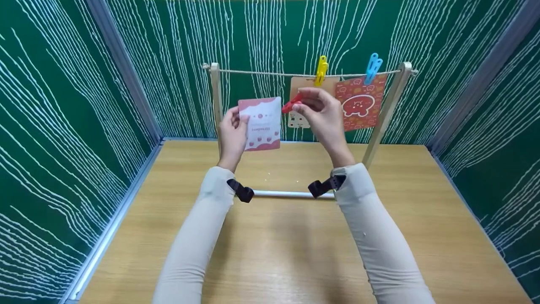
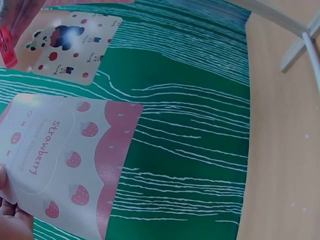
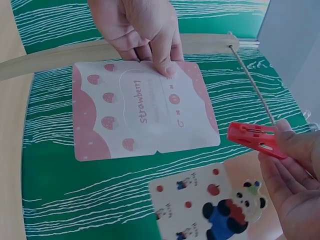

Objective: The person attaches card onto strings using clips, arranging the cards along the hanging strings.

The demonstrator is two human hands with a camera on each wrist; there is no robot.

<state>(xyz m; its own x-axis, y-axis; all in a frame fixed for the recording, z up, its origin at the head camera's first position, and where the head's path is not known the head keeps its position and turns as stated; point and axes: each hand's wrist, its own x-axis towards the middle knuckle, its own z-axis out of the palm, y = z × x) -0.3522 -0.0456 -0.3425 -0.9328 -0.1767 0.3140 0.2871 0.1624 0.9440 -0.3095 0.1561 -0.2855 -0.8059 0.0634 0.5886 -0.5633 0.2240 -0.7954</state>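
Note:
My left hand [image 1: 233,133] pinches the left side of a pink and white strawberry card [image 1: 263,126], held up near the left post; strawberries and lettering show on it in the right wrist view. Between the thumb and fingers of my right hand [image 1: 322,112] is a red clothespin [image 3: 255,139], just right of the card and apart from it. Behind that hand a panda card [image 2: 70,47] hangs from the rope [image 1: 261,73] by a yellow clothespin [image 1: 321,71]. Beside it a red bear card [image 1: 361,105] hangs from a blue clothespin [image 1: 373,69].
The rope runs between two wooden posts, the left post [image 1: 216,88] and the right post [image 1: 386,114]. A pale bar [image 1: 291,194] crosses low above the wooden table [image 1: 278,253]. Green walls [image 1: 181,84] with white wavy lines enclose the back and sides.

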